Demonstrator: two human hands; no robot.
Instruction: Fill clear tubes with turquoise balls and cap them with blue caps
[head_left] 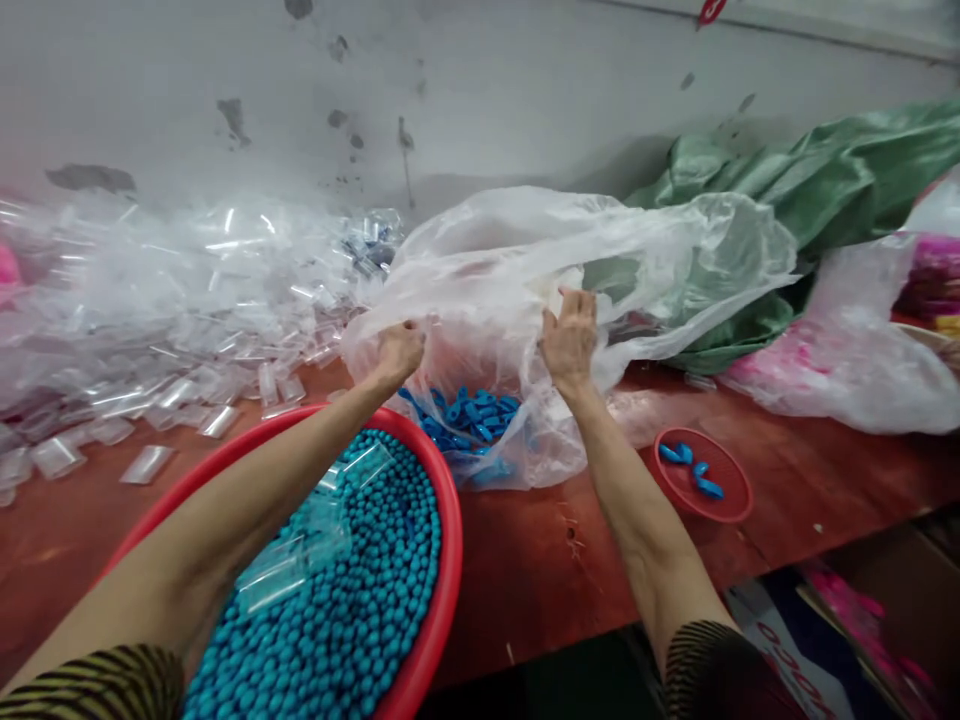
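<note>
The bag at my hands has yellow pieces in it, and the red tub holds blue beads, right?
Not quite: the head view shows blue pieces in the bag, not yellow. The red tub does hold blue beads.

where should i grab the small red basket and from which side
Probably the right edge of the small red basket, gripping its rim from the right: the round rim is exposed there, blue pieces lie inside, and the right forearm is to its left.
</note>
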